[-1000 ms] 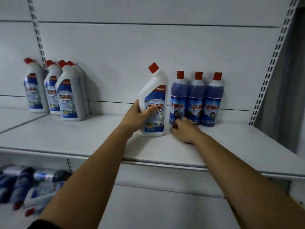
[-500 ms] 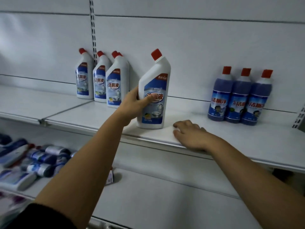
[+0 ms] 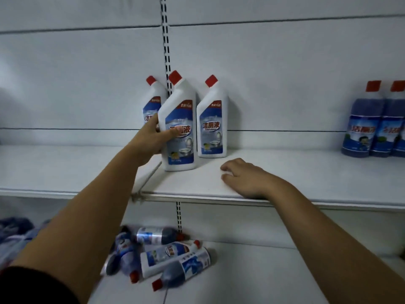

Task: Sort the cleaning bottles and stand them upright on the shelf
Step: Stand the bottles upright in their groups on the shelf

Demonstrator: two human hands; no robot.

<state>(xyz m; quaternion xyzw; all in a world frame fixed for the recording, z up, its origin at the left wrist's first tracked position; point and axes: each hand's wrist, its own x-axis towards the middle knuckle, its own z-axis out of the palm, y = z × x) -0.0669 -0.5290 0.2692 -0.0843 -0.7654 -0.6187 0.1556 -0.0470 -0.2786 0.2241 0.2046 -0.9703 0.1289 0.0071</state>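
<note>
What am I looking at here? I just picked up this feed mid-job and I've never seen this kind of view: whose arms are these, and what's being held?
There is no machine: the one camera sits on a person's head, looking down at their bare hands. The left hand has its grip around a white bottle with a red cap, which stands on the shelf in front of two matching white bottles. The right hand lies flat on the shelf, empty. Blue bottles stand upright at far right. On the lower shelf, more bottles lie on their sides, unsorted.
</note>
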